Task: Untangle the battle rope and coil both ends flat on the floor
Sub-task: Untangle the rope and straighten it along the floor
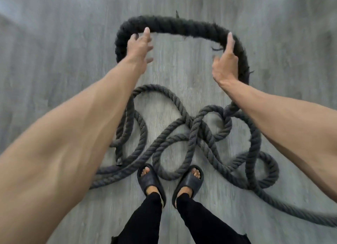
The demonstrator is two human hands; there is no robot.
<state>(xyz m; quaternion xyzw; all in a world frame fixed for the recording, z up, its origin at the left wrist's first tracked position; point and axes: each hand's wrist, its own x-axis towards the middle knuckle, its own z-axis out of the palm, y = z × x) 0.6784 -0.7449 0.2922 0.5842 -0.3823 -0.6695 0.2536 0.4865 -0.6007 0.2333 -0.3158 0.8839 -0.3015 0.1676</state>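
A thick dark battle rope lies in tangled, crossing loops [182, 134] on the grey floor in front of my feet. One stretch of it arches up as a raised loop [182, 26] at arm's length. Both my hands are inside that arch. My left hand [140, 45] has its fingers spread and straight, the tips touching the arch's inner left side. My right hand [226, 61] lies flat against the arch's inner right side, index finger pointing up. A black-capped rope end [119, 162] lies on the floor at the left of the tangle.
Grey wood-look floor [54, 70] lies all around. My feet in black slides [151, 181] stand at the tangle's near edge, with one loop between them. A rope strand [300, 212] trails off toward the lower right edge.
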